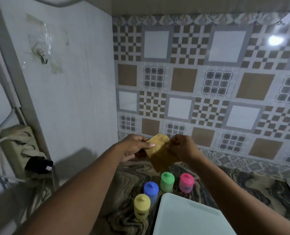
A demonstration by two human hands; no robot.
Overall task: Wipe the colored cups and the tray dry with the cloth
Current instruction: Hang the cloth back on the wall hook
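The fingers (148,145) of the left hand (134,147) are curling round the left edge of the yellow-brown cloth (161,156), thumb lying across its face. The right hand (181,147) is pinching the cloth's upper right corner with bent fingers. The cloth is hanging slack between them, in the air beyond the far edge of the white tray (188,217), touching neither tray nor cups. The tray is lying on the marbled worktop (123,180). Four cups are standing on the worktop, all off the tray: the green cup (167,182) just beyond its far left corner, the pink cup (186,183) just beyond its far edge, the blue cup (151,190) just left of that corner, and the yellow cup (141,206) beside its left edge. A patterned tiled wall (208,82) is rising beyond the tray.
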